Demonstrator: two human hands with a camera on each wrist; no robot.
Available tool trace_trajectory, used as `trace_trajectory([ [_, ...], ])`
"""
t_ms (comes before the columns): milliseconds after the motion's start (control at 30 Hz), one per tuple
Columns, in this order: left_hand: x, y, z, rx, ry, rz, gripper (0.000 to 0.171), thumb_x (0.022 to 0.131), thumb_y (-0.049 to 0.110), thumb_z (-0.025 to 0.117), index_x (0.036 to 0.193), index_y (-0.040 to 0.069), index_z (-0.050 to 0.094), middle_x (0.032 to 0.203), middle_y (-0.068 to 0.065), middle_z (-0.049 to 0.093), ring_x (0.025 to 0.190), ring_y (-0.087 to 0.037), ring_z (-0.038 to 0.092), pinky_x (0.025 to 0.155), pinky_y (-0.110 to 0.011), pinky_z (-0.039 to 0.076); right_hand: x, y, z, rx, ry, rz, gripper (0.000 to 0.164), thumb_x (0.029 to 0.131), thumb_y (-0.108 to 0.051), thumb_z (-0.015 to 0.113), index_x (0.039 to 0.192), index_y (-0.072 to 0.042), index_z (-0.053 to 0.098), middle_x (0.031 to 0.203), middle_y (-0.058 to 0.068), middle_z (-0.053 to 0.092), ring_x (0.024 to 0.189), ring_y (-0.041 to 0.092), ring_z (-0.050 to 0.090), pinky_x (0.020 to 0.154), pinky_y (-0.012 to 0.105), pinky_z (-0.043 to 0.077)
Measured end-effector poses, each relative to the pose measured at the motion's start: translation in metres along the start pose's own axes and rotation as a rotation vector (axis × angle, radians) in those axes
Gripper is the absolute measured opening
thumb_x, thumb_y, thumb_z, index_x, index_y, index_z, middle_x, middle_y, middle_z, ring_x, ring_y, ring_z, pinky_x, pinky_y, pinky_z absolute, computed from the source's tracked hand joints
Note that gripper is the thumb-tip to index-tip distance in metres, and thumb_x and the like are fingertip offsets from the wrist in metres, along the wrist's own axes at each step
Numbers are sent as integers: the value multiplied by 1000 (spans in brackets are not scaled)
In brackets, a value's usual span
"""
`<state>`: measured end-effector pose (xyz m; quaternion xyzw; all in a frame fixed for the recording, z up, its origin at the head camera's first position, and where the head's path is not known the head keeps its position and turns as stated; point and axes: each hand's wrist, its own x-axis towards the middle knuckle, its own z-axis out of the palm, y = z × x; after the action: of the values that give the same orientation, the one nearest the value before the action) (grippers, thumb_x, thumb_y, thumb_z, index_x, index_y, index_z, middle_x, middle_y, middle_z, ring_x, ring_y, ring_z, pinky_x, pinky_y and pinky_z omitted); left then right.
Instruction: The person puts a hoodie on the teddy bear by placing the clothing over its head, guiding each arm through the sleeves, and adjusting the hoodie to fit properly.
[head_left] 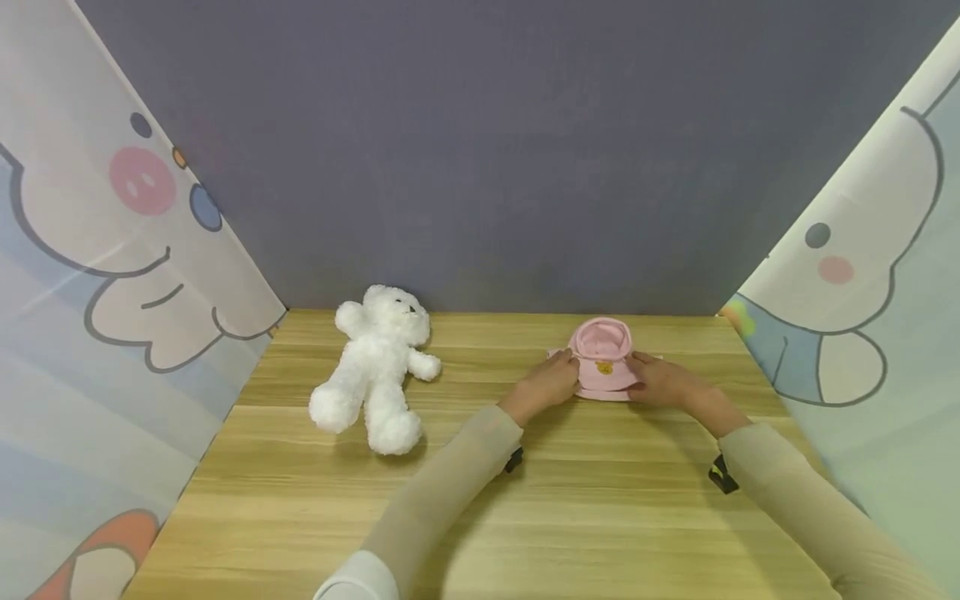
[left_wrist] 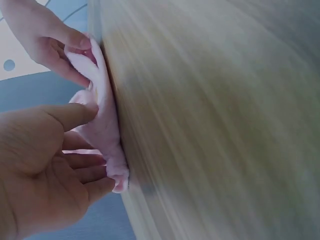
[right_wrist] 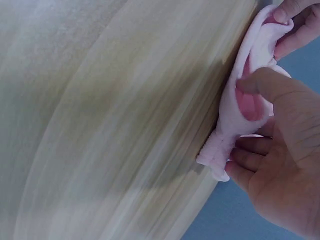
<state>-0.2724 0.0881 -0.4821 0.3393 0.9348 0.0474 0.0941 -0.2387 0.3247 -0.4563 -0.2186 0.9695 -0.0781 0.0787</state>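
A small pink hooded top (head_left: 603, 383), like a doll's hoodie, lies on the table with its hood toward the back wall and a yellow bear patch on its front. My left hand (head_left: 551, 383) grips its left side; in the left wrist view the thumb presses on the pink cloth (left_wrist: 107, 120) with the fingers curled beneath. On the other side, my right hand (head_left: 663, 385) holds the garment, its thumb inside the hem opening in the right wrist view and fingers under the fabric (right_wrist: 231, 112). A white plush bear (head_left: 375, 358) lies on its back, left of both hands.
The wood-grain table (head_left: 570, 517) ends at a dark grey back wall (head_left: 495, 167). Cartoon-printed white and blue cloths hang along the left side (head_left: 187, 333) and the right side (head_left: 847, 300).
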Motion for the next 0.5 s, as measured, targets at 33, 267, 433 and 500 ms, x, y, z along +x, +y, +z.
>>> trace_trajectory([
  [33,2,0,1,-10,-2,-6,54,108,33,50,152,2,42,162,-15,32,149,-27,33,121,-33,27,0,1,1,1,3,-5,71,91,-19,69,142,21,39,144,43,40,127,57,48,106,61,40],
  [267,14,-4,3,14,16,-6,47,107,27,52,145,0,50,155,-15,43,144,-25,41,119,-29,30,7,4,2,19,18,-24,65,87,-11,71,138,21,45,137,42,49,117,54,57,100,59,47],
  [433,14,-3,2,8,-38,-51,45,105,26,54,144,4,54,160,-13,39,147,-25,38,119,-32,29,17,7,3,43,-80,19,65,84,-12,74,137,16,47,115,34,65,99,42,66,90,55,52],
  [500,14,-1,1,9,-40,-54,42,105,23,53,142,5,57,159,-12,41,147,-26,39,119,-33,30,18,9,2,47,-108,41,67,84,-12,74,138,16,46,111,33,66,96,40,66,89,55,52],
])
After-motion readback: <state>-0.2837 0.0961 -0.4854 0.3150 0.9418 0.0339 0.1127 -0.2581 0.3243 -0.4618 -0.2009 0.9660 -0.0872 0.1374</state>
